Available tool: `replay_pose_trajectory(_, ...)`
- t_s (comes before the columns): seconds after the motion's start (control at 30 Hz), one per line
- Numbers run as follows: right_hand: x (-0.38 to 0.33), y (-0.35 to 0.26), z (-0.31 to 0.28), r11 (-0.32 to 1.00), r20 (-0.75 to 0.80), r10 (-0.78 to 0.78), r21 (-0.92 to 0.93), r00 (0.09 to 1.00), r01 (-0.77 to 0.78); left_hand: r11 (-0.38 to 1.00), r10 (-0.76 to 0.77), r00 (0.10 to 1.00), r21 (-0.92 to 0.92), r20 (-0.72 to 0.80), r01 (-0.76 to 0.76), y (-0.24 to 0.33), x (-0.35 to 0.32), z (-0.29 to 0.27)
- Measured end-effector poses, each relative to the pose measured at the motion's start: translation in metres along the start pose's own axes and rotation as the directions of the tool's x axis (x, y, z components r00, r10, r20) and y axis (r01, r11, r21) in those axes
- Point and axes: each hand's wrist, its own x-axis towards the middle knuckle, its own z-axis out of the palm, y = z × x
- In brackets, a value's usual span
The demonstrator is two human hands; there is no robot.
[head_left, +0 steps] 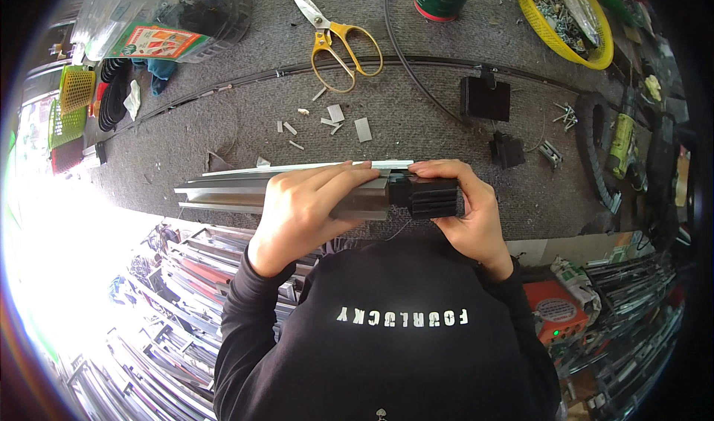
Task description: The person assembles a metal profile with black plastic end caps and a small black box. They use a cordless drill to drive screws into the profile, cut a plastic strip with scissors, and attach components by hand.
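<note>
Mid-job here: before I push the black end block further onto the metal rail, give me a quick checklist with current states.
1. Left hand gripping the long grey metal channel rail: ok.
2. Right hand holding the black ribbed plastic end block: ok.
3. Block meets the rail's end: ok, they touch.
4. Block fully seated and square: cannot tell, fingers cover the joint.
5. Rail resting on the grey felt-covered bench: cannot tell.
6. Yellow-handled scissors clear of the hands: ok.

The rail (230,187) is smooth, brushed metal (dull silver). The end block (433,198) looks matt black plastic. The tabletop (223,116) wears rough grey felt.
</note>
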Motion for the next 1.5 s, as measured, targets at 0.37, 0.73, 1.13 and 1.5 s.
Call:
replay_pose_trajectory(0.37,0.003,-0.011,-0.002,0.971,0.011,-0.053,-0.231,0.999,0.054,0.999,0.044,0.999,-0.017,-0.012,-0.044,-0.002,-0.002,0.000)
replay_pose_trajectory(0.73,-0.003,0.004,0.002,0.940,0.008,-0.159,-0.305,0.987,0.154,1.000,0.002,1.000,0.008,-0.001,-0.002,-0.009,-0.011,0.017)
replay_pose_trajectory(1.13,-0.002,0.027,0.013,0.933,-0.012,-0.297,-0.214,0.955,0.288,0.949,-0.316,0.908,0.086,0.273,0.304,-0.012,0.000,0.010)
replay_pose_trajectory(1.5,-0.147,0.021,-0.067,0.943,-0.367,-0.160,-0.333,0.916,0.032,0.964,0.110,0.828,-0.142,-0.549,-0.223,0.097,0.020,0.051)
